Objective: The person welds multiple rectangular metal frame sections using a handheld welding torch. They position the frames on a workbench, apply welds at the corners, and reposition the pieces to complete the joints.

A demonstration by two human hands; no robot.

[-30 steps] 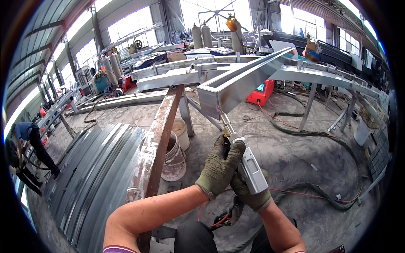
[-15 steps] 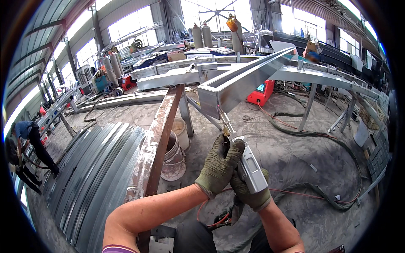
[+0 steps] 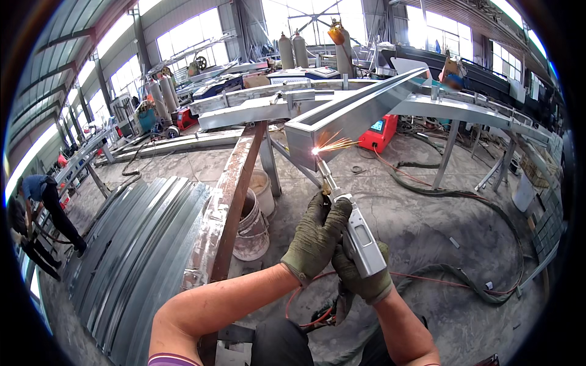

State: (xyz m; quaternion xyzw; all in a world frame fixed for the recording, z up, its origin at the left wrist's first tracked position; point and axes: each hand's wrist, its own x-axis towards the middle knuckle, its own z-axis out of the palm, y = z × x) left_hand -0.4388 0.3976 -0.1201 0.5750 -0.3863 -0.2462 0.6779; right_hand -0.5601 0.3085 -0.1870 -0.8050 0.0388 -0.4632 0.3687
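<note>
Whoa, the torch (image 3: 366, 241) just fired up: there's now a blinding white spot (image 3: 315, 150) on the metal beam's (image 3: 357, 119) corner, with orange sparks (image 3: 337, 144) spraying off rightward. Torch, left hand (image 3: 311, 241) and right hand (image 3: 366, 283) have also nudged slightly up and left since a second ago.

No text, label, number or sign could be read with certainty. The red machine (image 3: 372, 139) on the floor carried a lit screen (image 3: 378, 126), whose display was too small to make out. A pale panel (image 3: 287, 81) on the far side of the frame showed fine bluish marks, too small to decipher. On the visible side of the handheld torch (image 3: 366, 243), no lettering could be discerned.
</note>
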